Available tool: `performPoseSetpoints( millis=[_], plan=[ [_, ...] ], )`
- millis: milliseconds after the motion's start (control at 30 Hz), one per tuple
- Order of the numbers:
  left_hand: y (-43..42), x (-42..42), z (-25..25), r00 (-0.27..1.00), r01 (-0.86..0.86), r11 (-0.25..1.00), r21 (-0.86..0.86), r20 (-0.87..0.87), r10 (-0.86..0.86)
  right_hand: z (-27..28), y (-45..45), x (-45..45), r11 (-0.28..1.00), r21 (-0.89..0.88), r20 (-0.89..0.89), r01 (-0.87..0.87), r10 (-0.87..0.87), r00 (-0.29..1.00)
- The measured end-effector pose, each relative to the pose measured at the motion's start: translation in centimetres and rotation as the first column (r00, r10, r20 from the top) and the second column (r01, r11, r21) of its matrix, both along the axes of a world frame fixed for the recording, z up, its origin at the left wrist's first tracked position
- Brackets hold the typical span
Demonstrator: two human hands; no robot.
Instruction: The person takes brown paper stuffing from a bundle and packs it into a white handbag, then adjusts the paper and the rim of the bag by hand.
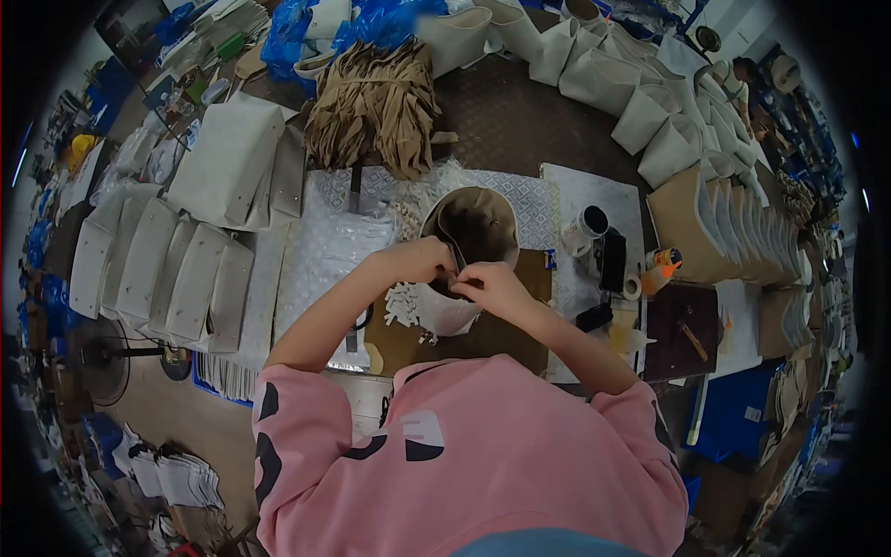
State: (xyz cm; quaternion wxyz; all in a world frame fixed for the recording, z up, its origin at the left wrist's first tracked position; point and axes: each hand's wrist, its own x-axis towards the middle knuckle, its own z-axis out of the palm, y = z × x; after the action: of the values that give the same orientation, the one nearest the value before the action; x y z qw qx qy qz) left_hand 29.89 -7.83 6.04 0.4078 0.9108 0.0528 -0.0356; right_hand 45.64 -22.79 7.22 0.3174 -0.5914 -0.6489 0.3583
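A pale bag [447, 316] with a brown lining [483, 227] stands on a brown board [520, 339] right in front of me, its mouth turned up. My left hand [429, 258] is closed at the near left side of the opening, fingers bent over the lining's edge. Close beside it, my right hand [495, 288] pinches at the near rim of the same bag. The fingertips almost meet, and any small part between them is hidden. Small white pieces [401, 304] lie in a heap left of the bag.
Pale bags [227, 162] are stacked at the left, and more bags [640, 79] stand at the back right. A bundle of brown strips [371, 102] lies behind. To the right are a jar [577, 237], an orange bottle [657, 276], a tape roll [632, 287] and a hammer [692, 341].
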Motion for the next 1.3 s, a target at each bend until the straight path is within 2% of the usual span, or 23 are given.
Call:
performPoseSetpoints(
  millis=[33, 100, 200, 300, 500, 600, 833, 1000, 1033, 1133, 1300],
  plan=[
    [0.0, 0.0, -0.5, 0.999, 0.033, 0.997, 0.074, 0.004, -0.033, -0.7, -0.1, 0.0, 0.998, 0.038, 0.026, -0.048, 0.047, 0.999],
    [-0.1, -0.3, -0.6, 0.998, 0.059, 0.993, 0.100, 0.030, -0.062, -1.4, -0.4, 0.2, 0.983, 0.112, 0.081, -0.143, 0.134, 0.988],
    [-0.5, -0.6, -0.5, 0.992, 0.079, 0.991, 0.104, 0.089, -0.088, -0.1, -1.4, 0.8, 0.986, 0.046, 0.015, -0.163, 0.163, 0.987],
    [-0.8, -0.8, -0.2, 0.987, 0.075, 0.994, 0.083, 0.139, -0.086, -0.3, -2.3, 1.2, 0.982, 0.038, 0.023, -0.187, 0.186, 0.982],
    [-1.2, -1.2, 0.5, 0.989, 0.042, 0.996, 0.081, 0.137, -0.053, -2.1, -3.0, 0.7, 0.990, 0.114, 0.013, -0.085, 0.084, 0.996],
    [-1.3, -1.3, 0.7, 0.990, 0.040, 0.995, 0.092, 0.129, -0.052, -1.9, -3.1, 0.6, 0.994, 0.084, 0.013, -0.076, 0.075, 0.997],
    [-1.4, -1.7, 1.1, 0.990, 0.058, 0.992, 0.114, 0.125, -0.072, -2.1, -3.1, 0.2, 0.987, 0.136, 0.022, -0.080, 0.078, 0.997],
    [-1.7, -2.7, 2.9, 0.999, -0.047, 0.997, 0.068, 0.019, 0.046, -2.1, -3.0, 0.2, 0.983, 0.162, 0.066, -0.089, 0.079, 0.995],
    [-1.7, -3.0, 3.3, 0.997, -0.076, 0.995, 0.071, -0.009, 0.077, -2.0, -3.1, 0.2, 0.990, 0.135, 0.050, -0.043, 0.036, 0.998],
    [-1.7, -4.0, 4.2, 0.991, -0.136, 0.988, -0.067, -0.013, 0.136, -1.7, -3.5, 0.0, 0.993, 0.085, 0.017, 0.081, -0.083, 0.996],
    [-2.2, -4.2, 2.6, 0.984, -0.170, 0.985, 0.037, 0.068, 0.167, -1.7, -3.6, -0.2, 0.985, 0.069, 0.046, 0.156, -0.159, 0.986]
  ],
)
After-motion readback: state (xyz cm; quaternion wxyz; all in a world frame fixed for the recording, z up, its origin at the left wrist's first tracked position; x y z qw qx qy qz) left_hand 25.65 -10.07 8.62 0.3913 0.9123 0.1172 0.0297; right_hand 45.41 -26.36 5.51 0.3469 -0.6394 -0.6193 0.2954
